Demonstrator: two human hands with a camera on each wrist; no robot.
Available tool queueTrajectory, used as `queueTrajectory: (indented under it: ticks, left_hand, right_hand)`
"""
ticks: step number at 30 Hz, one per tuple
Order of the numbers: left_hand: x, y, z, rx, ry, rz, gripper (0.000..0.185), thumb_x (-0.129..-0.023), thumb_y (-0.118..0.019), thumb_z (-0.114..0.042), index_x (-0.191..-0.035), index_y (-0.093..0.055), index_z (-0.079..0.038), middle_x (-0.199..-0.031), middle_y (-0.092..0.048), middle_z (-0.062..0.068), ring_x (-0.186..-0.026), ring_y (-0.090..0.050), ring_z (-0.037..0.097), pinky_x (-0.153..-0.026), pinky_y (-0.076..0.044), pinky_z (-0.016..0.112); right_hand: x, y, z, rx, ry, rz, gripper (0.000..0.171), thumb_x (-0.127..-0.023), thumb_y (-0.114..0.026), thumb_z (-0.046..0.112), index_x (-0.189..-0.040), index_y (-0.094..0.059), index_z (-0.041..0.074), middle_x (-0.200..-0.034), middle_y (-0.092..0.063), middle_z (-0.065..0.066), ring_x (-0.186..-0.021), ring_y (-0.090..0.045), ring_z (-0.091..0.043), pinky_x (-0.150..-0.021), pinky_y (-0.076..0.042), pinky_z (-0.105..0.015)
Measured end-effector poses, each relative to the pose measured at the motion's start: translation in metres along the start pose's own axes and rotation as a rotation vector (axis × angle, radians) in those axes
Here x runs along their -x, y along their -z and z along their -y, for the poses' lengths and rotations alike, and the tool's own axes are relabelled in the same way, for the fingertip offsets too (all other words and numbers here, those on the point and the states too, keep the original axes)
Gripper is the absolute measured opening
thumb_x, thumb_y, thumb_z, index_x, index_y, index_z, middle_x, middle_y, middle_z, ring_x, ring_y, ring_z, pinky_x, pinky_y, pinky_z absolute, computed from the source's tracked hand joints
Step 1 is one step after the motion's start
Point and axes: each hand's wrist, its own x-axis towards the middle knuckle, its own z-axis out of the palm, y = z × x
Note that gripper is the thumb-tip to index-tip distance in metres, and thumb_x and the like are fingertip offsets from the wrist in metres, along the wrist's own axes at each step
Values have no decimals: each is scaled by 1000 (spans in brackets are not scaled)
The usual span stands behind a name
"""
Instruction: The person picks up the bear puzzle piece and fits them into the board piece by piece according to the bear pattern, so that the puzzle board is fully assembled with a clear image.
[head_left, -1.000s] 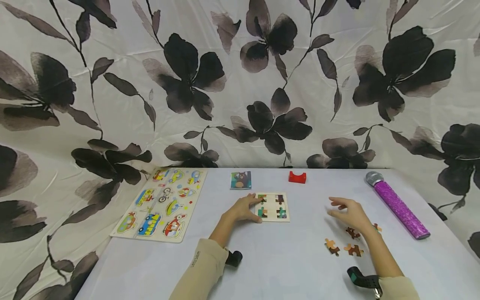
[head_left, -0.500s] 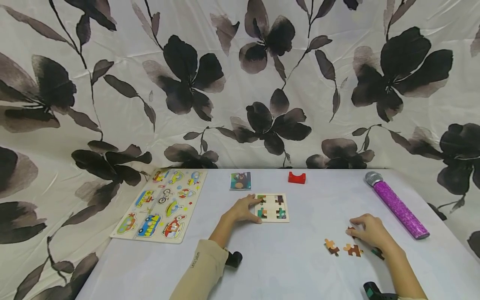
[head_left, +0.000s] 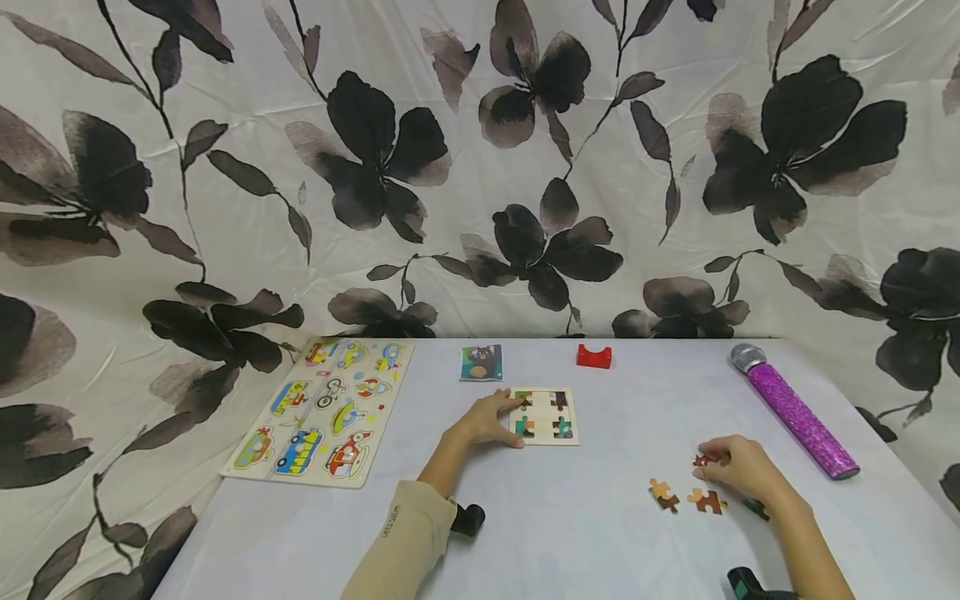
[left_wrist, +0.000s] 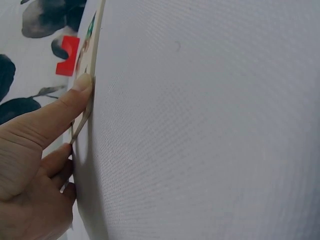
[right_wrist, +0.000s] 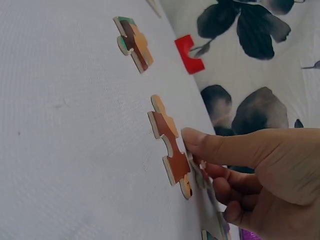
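Observation:
My left hand (head_left: pixel 477 421) grips the left side of a small square puzzle board (head_left: pixel 543 437), with four corner pieces set in it. In the left wrist view, the thumb (left_wrist: pixel 75 97) lies on the board's near edge and the fingers are at its far side. Over on the right, my right hand (head_left: pixel 742 468) pinches a brown jigsaw piece (head_left: pixel 701 460) at the table, partly hidden by the fingers. Close by lie an orange-and-brown jigsaw piece (head_left: pixel 707 500) and another one (head_left: pixel 663 494) to its left. A dark green piece (head_left: pixel 756 507) shows partly under the right wrist.
A vehicle puzzle board (head_left: pixel 318 408) lies at the left. Behind the small board are a picture card (head_left: pixel 481 362) and a red notched block (head_left: pixel 594 357). A glittery purple microphone (head_left: pixel 802 417) lies at the right. Floral cloth (head_left: pixel 465 183) hangs behind the table.
My right hand has moved down and to the right onto the loose pieces, and its fingers have closed on a brown jigsaw piece. The left hand stays on the board.

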Motion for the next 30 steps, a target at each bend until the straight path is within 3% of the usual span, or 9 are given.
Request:
queueTrajectory:
  ticks: [7,10,14,17,23,30]
  left_hand:
    - [0,1,0,8,-14,-6,76,-64,-79,-30,-130,-47,-13,-143,-26,14,-132,-16,35,-103,-17,55]
    - [0,1,0,17,-17,-5,75,-64,-79,-29,-130,-47,-13,-143,-26,14,-132,-16,35,-103,-16,55]
    - [0,0,-1,29,-13,-4,75,-64,-79,-28,-130,-47,-13,-143,-26,13,-132,-15,34,-103,-16,54]
    - [0,0,-1,35,-9,-4,75,-64,-79,-27,-130,-47,-13,-143,-26,12,-132,-15,33,-103,-16,54]
    - [1,1,-1,27,6,-1,75,-63,-79,-29,-130,-47,-14,-144,-25,11,-132,-15,33,-103,-16,54]
    - [0,0,0,-4,15,3,76,-63,-79,-31,-130,-46,-16,-144,-25,10,-133,-16,32,-104,-17,52]
  right_hand:
    - [-11,-3,2,-84,-2,-67,18,-73,-71,13,-83,-63,0,-68,-53,-1,-63,-45,-14,-54,-38,-25]
    - [-21,-7,3,-105,26,-151,13,-76,-68,12,-83,-63,2,-69,-55,-1,-64,-45,-13,-53,-39,-23]
    - [-35,-15,5,-235,59,-215,20,-83,-63,15,-91,-61,-2,-78,-63,-10,-58,-57,-14,-52,-46,-22]
    - [-45,-23,8,-398,54,-193,27,-87,-57,14,-102,-57,-8,-87,-63,-21,-59,-63,-18,-52,-52,-25]
    - [-62,-34,16,-677,62,-97,34,-88,-47,-4,-119,-41,-17,-105,-48,-36,-75,-65,-21,-67,-53,-27]
    - [-77,-49,30,-860,20,-90,45,-85,-47,-10,-127,-32,-16,-99,-47,-28,-75,-64,-15,-71,-52,-29]
